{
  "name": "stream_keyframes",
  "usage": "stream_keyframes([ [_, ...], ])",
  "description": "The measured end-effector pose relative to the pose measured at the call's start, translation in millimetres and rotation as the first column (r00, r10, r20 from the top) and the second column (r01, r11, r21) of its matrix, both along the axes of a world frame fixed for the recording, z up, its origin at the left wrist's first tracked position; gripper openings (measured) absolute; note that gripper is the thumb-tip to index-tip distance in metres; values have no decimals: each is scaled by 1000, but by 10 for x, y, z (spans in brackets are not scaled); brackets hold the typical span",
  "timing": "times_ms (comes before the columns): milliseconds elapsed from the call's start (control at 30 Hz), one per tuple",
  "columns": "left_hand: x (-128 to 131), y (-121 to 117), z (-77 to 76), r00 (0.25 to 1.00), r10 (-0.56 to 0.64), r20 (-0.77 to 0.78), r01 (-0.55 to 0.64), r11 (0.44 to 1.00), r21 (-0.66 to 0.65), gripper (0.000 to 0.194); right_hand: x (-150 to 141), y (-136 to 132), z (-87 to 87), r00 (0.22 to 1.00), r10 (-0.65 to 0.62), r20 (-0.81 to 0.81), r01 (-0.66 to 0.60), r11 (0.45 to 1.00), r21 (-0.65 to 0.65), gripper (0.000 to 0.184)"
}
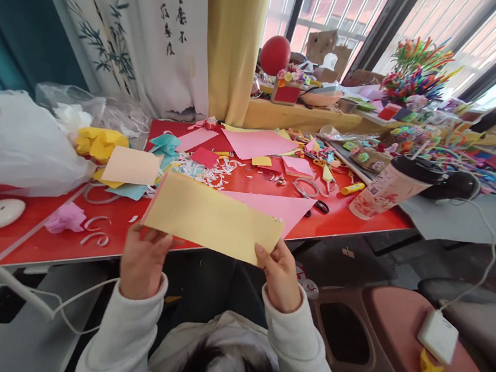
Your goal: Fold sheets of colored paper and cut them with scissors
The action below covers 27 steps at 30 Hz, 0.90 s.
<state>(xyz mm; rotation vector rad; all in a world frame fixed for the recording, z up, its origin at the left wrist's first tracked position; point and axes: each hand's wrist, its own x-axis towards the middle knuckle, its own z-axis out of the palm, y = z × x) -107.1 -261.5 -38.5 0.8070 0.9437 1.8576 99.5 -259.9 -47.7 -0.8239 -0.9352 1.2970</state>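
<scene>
Yellow rectangular paper strip (215, 218), long axis left-right, right end lower; left hand (144, 261), right hand (280, 273) pinching ends.

Brushed Chinese characters on a white hanging (178, 73).
Two columns of black calligraphy run down it; 水 reads in the left column and 不 at the foot of the right, the others less surely. The cup (384, 186) bears a label and print too small to read.
</scene>
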Motion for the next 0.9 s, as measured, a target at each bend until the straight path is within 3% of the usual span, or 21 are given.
stream_keyframes([
  [100, 348, -31, -76, 985, -174, -19, 173, 984, -49, 50, -188, -100, 5, 996, -13, -84, 10, 999, -36, 38],
  [233, 604, -55, -163, 965, -78, -249, 37, 986, -165, 36, -239, -143, 57, 998, 56, -39, -59, 996, -71, 36],
  [367, 453, -28, -122, 926, -153, -346, 71, 969, -238, 36, 28, -83, 154, 994, -77, 82, 81, 996, -40, 40],
  [467, 334, -14, -54, 928, -220, -301, 145, 957, -251, 40, 165, -72, 201, 979, -62, 194, 67, 998, -21, 34],
  [567, 304, -26, 5, 922, -275, -272, 203, 942, -266, 39, 156, -104, 222, 968, -32, 250, 38, 999, -20, 26],
  [700, 307, -46, 58, 898, -343, -276, 256, 917, -308, 41, 95, -146, 250, 945, -87, 314, 89, 996, 8, 18],
  [900, 310, -36, 89, 909, -319, -269, 232, 922, -310, 50, 165, -110, 252, 892, -204, 402, 193, 979, 68, 17],
])
